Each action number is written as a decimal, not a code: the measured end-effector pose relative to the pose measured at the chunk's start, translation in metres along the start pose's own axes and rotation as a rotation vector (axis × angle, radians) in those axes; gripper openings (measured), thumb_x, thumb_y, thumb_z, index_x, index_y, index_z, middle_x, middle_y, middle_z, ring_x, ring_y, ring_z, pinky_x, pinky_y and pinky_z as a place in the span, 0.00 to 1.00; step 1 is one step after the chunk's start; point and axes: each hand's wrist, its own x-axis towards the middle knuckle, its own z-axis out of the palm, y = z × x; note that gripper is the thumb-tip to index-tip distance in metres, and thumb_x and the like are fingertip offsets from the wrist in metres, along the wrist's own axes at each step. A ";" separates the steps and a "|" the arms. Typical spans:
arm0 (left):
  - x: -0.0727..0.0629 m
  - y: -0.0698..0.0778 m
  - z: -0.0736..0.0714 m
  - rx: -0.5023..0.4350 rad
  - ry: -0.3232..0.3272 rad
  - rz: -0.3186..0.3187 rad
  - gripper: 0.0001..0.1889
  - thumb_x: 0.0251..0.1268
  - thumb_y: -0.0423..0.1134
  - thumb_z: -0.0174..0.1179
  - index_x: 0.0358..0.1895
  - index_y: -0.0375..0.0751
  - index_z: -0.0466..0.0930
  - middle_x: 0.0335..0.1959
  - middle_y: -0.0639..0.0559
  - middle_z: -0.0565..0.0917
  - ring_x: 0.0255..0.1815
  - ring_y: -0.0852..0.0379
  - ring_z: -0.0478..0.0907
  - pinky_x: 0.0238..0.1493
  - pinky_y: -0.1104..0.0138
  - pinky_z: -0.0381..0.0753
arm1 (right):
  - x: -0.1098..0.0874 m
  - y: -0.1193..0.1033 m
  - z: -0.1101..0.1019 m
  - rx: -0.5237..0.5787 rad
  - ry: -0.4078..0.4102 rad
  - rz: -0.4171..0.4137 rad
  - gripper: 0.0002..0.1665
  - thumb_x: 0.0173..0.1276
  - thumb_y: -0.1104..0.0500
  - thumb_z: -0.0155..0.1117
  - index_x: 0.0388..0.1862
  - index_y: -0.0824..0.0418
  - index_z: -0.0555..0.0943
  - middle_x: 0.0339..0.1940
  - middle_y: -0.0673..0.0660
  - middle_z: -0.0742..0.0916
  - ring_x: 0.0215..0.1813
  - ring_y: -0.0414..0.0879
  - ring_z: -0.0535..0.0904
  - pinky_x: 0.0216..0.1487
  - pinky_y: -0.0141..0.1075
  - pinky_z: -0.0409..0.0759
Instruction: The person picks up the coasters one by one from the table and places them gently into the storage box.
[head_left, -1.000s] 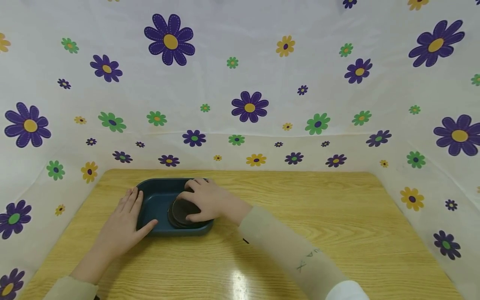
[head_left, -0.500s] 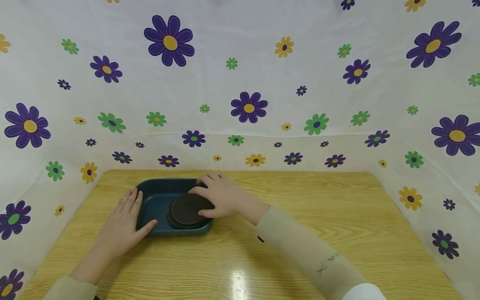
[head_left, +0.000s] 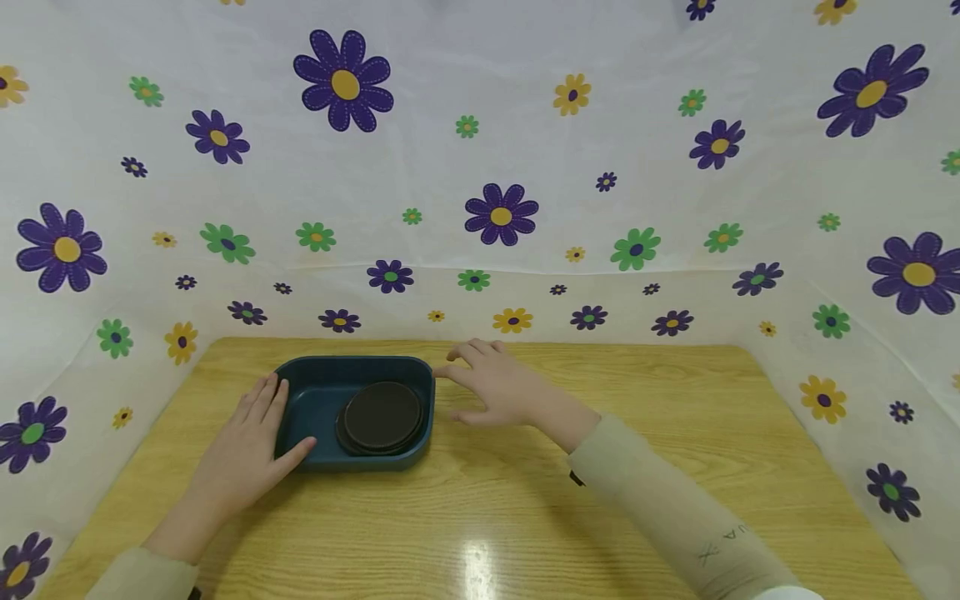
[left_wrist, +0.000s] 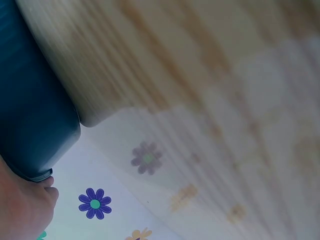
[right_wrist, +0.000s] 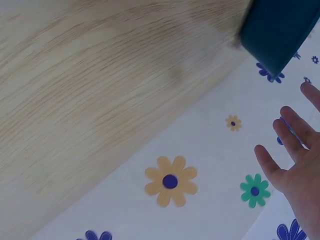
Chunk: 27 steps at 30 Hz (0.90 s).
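Observation:
A dark blue rectangular tray (head_left: 311,417) with raised walls lies on the table, left of the middle. Inside it, toward the right end, sits a short stack of round black discs (head_left: 384,415); how many there are I cannot tell. My left hand (head_left: 243,446) rests on the tray's left rim, fingers straight and thumb over the near wall. My right hand (head_left: 498,387) hovers just right of the tray, fingers spread and slightly bent, holding nothing. In the right wrist view the fingers of the right hand (right_wrist: 300,155) are apart from the tray (right_wrist: 280,35).
A wooden table (head_left: 637,417) stretches to the right and toward the front. White cloth (head_left: 420,150) with purple, green and yellow flowers hangs behind the table and along both sides.
My right hand has let go of the disc stack and moved right, out over the tray's rim. The discs stay in the tray, and my left hand has kept its place.

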 end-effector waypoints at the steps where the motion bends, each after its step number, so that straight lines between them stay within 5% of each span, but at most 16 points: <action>1: 0.001 0.000 0.000 0.007 0.001 0.003 0.54 0.77 0.66 0.56 0.84 0.23 0.47 0.85 0.24 0.51 0.87 0.28 0.48 0.90 0.45 0.41 | -0.004 0.003 0.000 -0.007 0.004 0.002 0.38 0.76 0.37 0.64 0.79 0.49 0.72 0.75 0.59 0.76 0.78 0.57 0.70 0.76 0.61 0.72; 8: 0.003 -0.002 0.000 0.017 -0.002 0.013 0.54 0.76 0.66 0.56 0.84 0.23 0.48 0.85 0.24 0.52 0.87 0.29 0.48 0.91 0.50 0.34 | -0.040 0.021 0.002 -0.028 0.050 0.033 0.36 0.75 0.41 0.68 0.76 0.51 0.74 0.73 0.61 0.79 0.76 0.60 0.72 0.76 0.62 0.72; 18: 0.010 -0.007 -0.009 0.105 -0.032 0.018 0.56 0.73 0.69 0.57 0.82 0.22 0.53 0.83 0.22 0.57 0.84 0.25 0.56 0.82 0.33 0.58 | -0.097 0.045 0.011 -0.021 0.199 0.159 0.35 0.73 0.46 0.70 0.75 0.55 0.76 0.75 0.66 0.77 0.76 0.65 0.72 0.75 0.66 0.71; 27: 0.007 0.019 -0.016 0.163 -0.022 0.050 0.52 0.75 0.67 0.56 0.82 0.25 0.55 0.82 0.24 0.61 0.83 0.26 0.58 0.81 0.34 0.61 | -0.147 0.048 0.014 -0.143 0.338 0.274 0.34 0.71 0.51 0.70 0.74 0.59 0.77 0.75 0.66 0.79 0.74 0.66 0.74 0.72 0.65 0.74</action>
